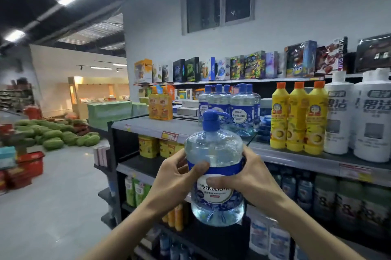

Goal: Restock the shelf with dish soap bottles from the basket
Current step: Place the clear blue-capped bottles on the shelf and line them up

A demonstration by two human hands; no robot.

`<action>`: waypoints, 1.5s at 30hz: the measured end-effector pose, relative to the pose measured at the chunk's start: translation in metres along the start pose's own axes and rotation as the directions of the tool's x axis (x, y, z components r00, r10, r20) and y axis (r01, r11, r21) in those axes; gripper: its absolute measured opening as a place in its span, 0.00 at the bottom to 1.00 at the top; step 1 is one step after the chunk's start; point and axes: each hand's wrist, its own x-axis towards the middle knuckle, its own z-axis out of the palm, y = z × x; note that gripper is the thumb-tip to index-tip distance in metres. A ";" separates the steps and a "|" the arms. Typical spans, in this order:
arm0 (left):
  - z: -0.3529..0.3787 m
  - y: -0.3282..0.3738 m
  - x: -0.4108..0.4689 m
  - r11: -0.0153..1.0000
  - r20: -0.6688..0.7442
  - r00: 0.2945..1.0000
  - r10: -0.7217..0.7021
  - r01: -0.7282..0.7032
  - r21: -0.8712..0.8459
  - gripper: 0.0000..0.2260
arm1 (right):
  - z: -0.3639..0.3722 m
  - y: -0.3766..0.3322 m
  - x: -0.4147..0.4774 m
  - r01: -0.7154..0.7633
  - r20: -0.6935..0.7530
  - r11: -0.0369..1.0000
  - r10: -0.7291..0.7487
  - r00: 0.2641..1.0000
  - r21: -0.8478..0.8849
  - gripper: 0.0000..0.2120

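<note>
- Orange pump bottles (160,105): far left on the top shelf (146,126); the bare grey board near them is open room.
- Left hand (179,172): fingers curled round the bottle's left side, thumb across the blue band.
- Dish soap bottle (215,166): clear, blue pump cap, upright, held in mid-air before the shelf, base below the board. Advice: raise the base over the front lip, then slide in level.
- Right hand (249,177): grips the opposite side, thumb on the label.
- Matching blue-capped bottles (230,107): standing just beyond; the likely slot is in front of them.
- Yellow bottles (297,118): right, at the near edge; keep the right forearm off them.
</note>
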 end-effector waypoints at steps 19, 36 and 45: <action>-0.106 -0.074 0.164 0.965 -0.036 0.969 0.244 -0.239 0.106 0.21 | 0.026 0.064 0.203 0.269 0.025 0.958 -0.268 0.963 -0.103 0.45; -0.140 -0.164 0.316 0.956 -0.020 0.956 0.293 -0.292 0.035 0.22 | 0.010 0.137 0.338 0.170 -0.076 0.954 -0.194 0.978 -0.247 0.46; -0.185 -0.203 0.368 0.960 0.041 0.961 0.273 -0.269 -0.076 0.21 | 0.047 0.163 0.381 0.056 -0.226 0.955 -0.125 0.966 -0.292 0.41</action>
